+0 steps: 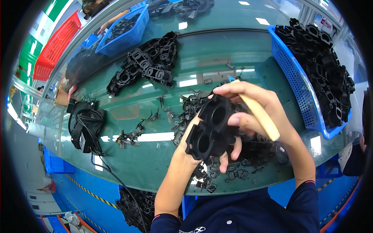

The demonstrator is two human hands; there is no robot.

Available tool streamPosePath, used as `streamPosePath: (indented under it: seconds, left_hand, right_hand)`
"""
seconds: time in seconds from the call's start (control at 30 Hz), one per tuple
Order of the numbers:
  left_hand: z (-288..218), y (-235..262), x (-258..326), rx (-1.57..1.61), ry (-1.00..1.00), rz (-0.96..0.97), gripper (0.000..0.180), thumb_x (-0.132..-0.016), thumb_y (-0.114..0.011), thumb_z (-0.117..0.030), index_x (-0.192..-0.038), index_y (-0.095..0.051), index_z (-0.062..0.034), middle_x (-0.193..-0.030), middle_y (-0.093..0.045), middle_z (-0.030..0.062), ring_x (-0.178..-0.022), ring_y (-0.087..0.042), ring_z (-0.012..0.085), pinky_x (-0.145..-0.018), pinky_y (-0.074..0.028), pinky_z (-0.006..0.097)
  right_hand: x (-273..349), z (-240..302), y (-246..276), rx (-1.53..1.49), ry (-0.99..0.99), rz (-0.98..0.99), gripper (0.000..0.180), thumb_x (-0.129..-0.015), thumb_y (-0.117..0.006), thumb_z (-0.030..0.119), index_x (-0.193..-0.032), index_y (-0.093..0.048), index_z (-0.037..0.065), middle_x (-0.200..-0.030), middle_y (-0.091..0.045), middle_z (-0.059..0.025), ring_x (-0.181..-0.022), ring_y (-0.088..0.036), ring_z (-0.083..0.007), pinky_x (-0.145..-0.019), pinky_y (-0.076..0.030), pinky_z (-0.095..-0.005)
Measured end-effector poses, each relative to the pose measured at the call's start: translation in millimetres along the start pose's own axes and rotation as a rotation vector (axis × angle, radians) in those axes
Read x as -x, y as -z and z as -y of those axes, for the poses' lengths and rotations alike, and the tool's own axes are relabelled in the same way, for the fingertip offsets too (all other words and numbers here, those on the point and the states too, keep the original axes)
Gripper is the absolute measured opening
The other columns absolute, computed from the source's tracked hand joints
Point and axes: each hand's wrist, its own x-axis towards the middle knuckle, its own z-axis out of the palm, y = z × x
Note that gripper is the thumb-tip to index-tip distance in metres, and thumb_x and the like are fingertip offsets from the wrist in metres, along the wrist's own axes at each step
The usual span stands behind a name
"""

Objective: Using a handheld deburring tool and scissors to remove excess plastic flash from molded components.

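Note:
A black moulded plastic part (210, 126) with two round openings is held tilted above the bench. My left hand (186, 149) is closed around it from beneath and is largely hidden behind it. My right hand (258, 103) reaches over from the right, its fingertips at the part's upper edge and near a round opening. In that hand lies a slim tool with a pale yellow handle (261, 116) and a blue end; its working tip cannot be made out. Small black plastic scraps (190, 112) lie on the bench behind and below the part.
On the green bench (155, 108), several black parts (145, 64) are piled at the far left. A blue basket (297, 85) full of similar parts stands at the right. A black cabled device (87, 120) sits at the left, its cord hanging over the front edge.

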Motion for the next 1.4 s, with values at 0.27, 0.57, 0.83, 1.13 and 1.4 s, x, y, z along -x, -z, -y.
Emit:
streamPosePath:
  seconds: [0.27, 0.57, 0.83, 1.13, 1.4]
  left_hand:
    - [-8.4, 7.7, 10.6, -0.143, -0.338, 0.136, 0.096, -0.076, -0.056, -0.064, -0.135, -0.027, 0.0050, -0.133, -0.036, 0.0291, -0.113, -0.046, 0.0503, -0.083, -0.051, 0.050]
    - [-5.5, 7.2, 12.2, -0.599, -0.487, -0.090, 0.069, -0.080, -0.061, -0.035, -0.124, -0.038, 0.0137, -0.107, -0.054, 0.0285, -0.074, -0.061, 0.0317, -0.047, -0.056, 0.033]
    - [-4.2, 2.6, 16.0, -0.564, -0.459, -0.260, 0.052, -0.082, -0.053, -0.032, -0.108, -0.047, 0.0130, -0.080, -0.059, 0.0235, -0.040, -0.053, 0.0258, -0.027, -0.044, 0.031]
    - [-7.8, -7.7, 19.6, -0.663, -0.538, -0.242, 0.043, -0.079, -0.060, -0.011, -0.112, -0.038, 0.0019, -0.080, -0.058, 0.0170, -0.042, -0.056, 0.0202, -0.031, -0.045, 0.027]
    - [-9.0, -6.8, 20.2, -0.733, -0.572, -0.227, 0.041, -0.077, -0.059, -0.002, -0.112, -0.037, 0.0001, -0.079, -0.057, 0.0149, -0.043, -0.057, 0.0186, -0.034, -0.045, 0.025]
  right_hand:
    - [-7.1, -18.0, 0.1, 0.007, 0.134, -0.311, 0.031, -0.083, -0.065, 0.011, -0.110, -0.056, -0.001, -0.096, -0.062, -0.0099, -0.090, -0.060, -0.0150, -0.080, -0.049, -0.0283]
    - [-1.4, -8.3, 16.1, 0.321, 0.354, -0.478, 0.063, -0.093, -0.033, 0.055, -0.105, -0.059, 0.000, -0.081, -0.060, -0.0081, -0.073, -0.055, -0.0109, -0.066, -0.044, -0.0225]
    - [3.8, 11.1, 6.8, 0.461, 0.490, -0.199, 0.029, -0.090, -0.048, 0.020, -0.098, -0.062, -0.003, -0.076, -0.060, -0.0116, -0.065, -0.057, -0.0152, -0.063, -0.046, -0.0261]
    - [12.7, 14.9, -2.1, 0.496, 0.426, -0.217, 0.021, -0.078, -0.057, -0.007, -0.096, -0.047, -0.001, -0.090, -0.068, -0.0161, -0.084, -0.064, -0.0208, -0.079, -0.048, -0.0308]
    - [4.8, 18.1, -1.6, 0.687, 0.588, -0.065, 0.018, -0.061, -0.069, -0.001, -0.075, -0.060, 0.006, -0.093, -0.066, -0.0102, -0.098, -0.058, -0.0316, -0.087, -0.046, -0.0449]
